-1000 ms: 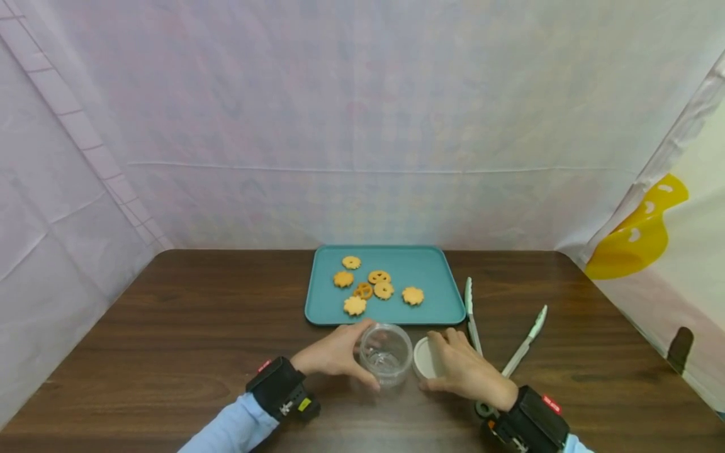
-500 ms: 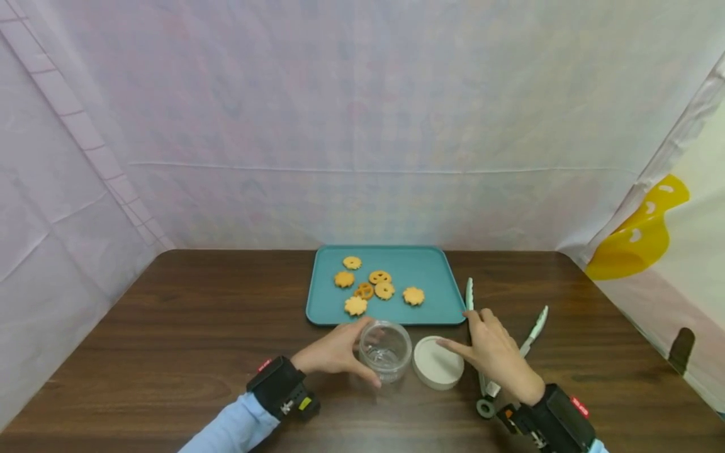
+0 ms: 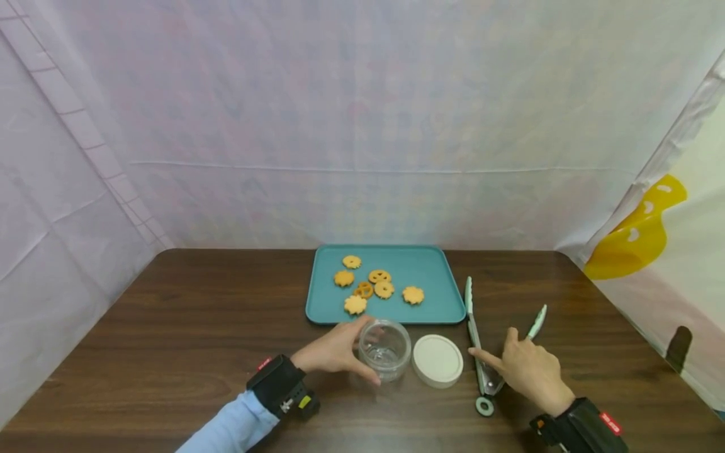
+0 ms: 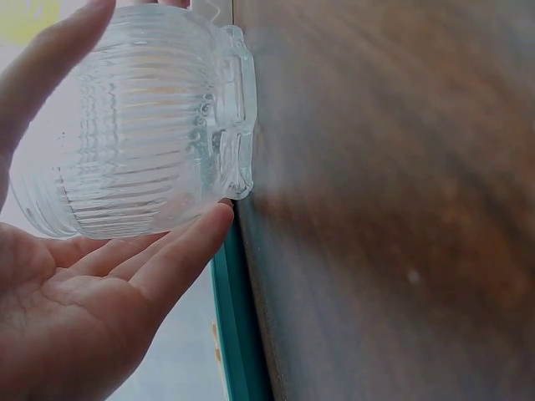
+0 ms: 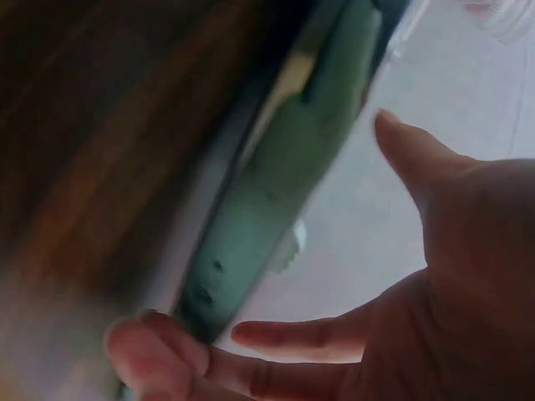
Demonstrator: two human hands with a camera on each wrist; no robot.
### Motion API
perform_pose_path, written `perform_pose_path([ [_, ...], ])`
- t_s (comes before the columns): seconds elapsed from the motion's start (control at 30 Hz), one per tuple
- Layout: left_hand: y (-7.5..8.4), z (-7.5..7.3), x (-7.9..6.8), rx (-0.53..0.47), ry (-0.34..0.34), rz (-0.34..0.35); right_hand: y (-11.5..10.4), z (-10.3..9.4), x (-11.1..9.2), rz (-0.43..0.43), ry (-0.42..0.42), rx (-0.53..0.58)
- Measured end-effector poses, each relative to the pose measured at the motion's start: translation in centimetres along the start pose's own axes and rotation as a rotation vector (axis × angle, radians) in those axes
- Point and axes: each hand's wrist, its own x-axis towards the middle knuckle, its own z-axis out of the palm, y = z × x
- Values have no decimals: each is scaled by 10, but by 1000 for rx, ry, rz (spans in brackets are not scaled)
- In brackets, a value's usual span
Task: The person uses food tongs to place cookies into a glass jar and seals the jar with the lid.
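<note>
My left hand [image 3: 337, 351] is around the side of a clear ribbed jar [image 3: 385, 355], thumb on the near side and fingers on the far side. The jar stands upright, its mouth uncovered. In the left wrist view, the thumb and fingers lie along the jar's wall [image 4: 142, 142]. A round white lid [image 3: 437, 360] lies flat just right of the jar. Over the spread tongs [image 3: 476, 336] is my right hand [image 3: 529, 371], its thumb stretched toward their left arm. In the right wrist view, thumb and fingers are apart, with fingertips right at a green tong arm [image 5: 251, 217].
Behind the jar lies a teal tray [image 3: 436, 270] with several cookies [image 3: 355, 305] and pretzels [image 3: 364, 289] on it. The brown wooden table [image 3: 226, 314] meets a pale cloth at its back. A yellow shape [image 3: 634, 236] hangs at the right.
My right hand has let go of the white lid and moved right, over the tongs. The lid now lies beside the jar. My left hand stays at the jar.
</note>
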Motion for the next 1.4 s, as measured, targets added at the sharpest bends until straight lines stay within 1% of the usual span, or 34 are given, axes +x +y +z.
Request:
perform_pose_path([
  [0.27,0,-1,1,16,2,2,-9,3,12,96,-133,-49],
  [0.37,0,-1,0,7,-3,0,-9,6,15,108,-138,-85],
  [0.43,0,0,0,1,-7,0,-8,8,17,124,-135,-91],
  [0.67,0,-1,0,-6,-2,0,2,8,32,219,-203,21],
  [0.73,0,-1,0,-2,-3,2,5,9,34,229,-209,43],
  [0.8,-1,-1,0,-2,-5,2,8,9,35,218,-198,81],
  [0.93,-1,0,0,-3,-13,4,17,8,34,86,-133,100],
  [1.03,-2,0,0,-2,-18,2,23,4,32,22,-126,133],
  [1.17,-1,-1,0,-10,-19,0,27,-3,30,54,-176,277],
  [1.23,0,-1,0,-11,-20,0,26,-6,28,56,-166,344],
  [1.3,1,-1,0,-12,-21,2,24,-9,26,37,-114,392],
  [1.4,1,-1,0,-9,-21,2,18,-11,24,4,34,455],
])
